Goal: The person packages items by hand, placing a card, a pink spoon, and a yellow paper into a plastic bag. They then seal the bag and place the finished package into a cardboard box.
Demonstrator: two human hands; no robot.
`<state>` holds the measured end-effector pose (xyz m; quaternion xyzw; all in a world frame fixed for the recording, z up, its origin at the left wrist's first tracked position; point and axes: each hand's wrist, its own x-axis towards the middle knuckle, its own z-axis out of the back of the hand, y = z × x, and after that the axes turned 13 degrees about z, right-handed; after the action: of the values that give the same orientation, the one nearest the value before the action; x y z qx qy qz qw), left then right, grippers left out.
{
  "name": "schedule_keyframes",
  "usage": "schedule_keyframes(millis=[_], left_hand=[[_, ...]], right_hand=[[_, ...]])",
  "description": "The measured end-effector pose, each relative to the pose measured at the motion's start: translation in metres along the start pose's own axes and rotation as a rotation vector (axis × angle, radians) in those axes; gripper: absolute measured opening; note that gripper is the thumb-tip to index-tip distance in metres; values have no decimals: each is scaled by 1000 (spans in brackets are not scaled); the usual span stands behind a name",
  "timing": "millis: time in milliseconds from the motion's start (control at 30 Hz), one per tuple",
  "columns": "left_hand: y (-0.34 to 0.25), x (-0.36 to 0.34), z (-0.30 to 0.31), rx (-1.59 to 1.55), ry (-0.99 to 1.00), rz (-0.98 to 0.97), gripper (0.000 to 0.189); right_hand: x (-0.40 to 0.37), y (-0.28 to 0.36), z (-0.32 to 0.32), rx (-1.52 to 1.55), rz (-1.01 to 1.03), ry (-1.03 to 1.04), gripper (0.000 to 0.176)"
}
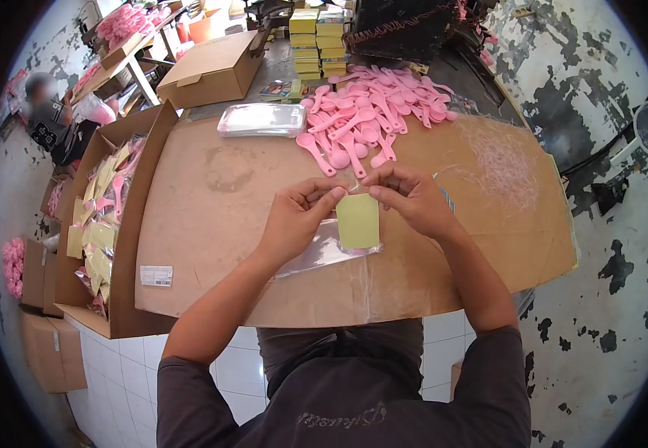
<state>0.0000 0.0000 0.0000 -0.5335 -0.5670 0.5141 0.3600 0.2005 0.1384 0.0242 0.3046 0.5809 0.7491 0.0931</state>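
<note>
The left hand (303, 216) and right hand (412, 200) both have a closed grip on the flat yellow-green card (358, 222), one at each far corner. The card is near the middle of the brown cardboard-topped desk (204, 231), over a shiny clear plastic bag (315, 252). Past the hands is a big pile of pink plastic spoons (376, 108). Left of the pile is a stack of clear plastic bags (262, 119).

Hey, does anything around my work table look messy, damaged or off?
Yes. A loose tangle of pale pink strands litters the right of the brown cardboard sheet, like stray scrap. A darker stain marks the sheet's upper left. On the white wall, paint has flaked off in ragged patches.
</note>
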Motion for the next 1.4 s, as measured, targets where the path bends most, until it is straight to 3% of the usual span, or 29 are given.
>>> schedule_keyframes(millis=[267, 467, 567, 733, 967, 1167, 1267, 1400], left_hand=[[1, 0, -1, 16, 3, -105, 25], [4, -1, 4, 69, 35, -104, 24], [0, -2, 7, -68, 91, -18, 23], [0, 0, 4, 117, -13, 52, 25], [-2, -2, 2, 117, -15, 3, 27], [-17, -10, -8, -3, -24, -85, 31], [-21, -21, 10, 327, 85, 74, 30], [-27, -57, 51, 249, -74, 55, 24]], right_hand=[[-4, -14, 1, 105, 75, -85, 15], [-5, -14, 15, -4, 144, 16, 14], [-6, -11, 17, -43, 110, 42, 13], [-8, -16, 9, 51, 147, 0, 15], [-8, -17, 8, 75, 90, 56, 42], [-8, -1, 6, 22, 16, 163, 50], [-13, 7, 8, 80, 98, 166, 46], [-22, 31, 47, -551, 146, 130, 34]])
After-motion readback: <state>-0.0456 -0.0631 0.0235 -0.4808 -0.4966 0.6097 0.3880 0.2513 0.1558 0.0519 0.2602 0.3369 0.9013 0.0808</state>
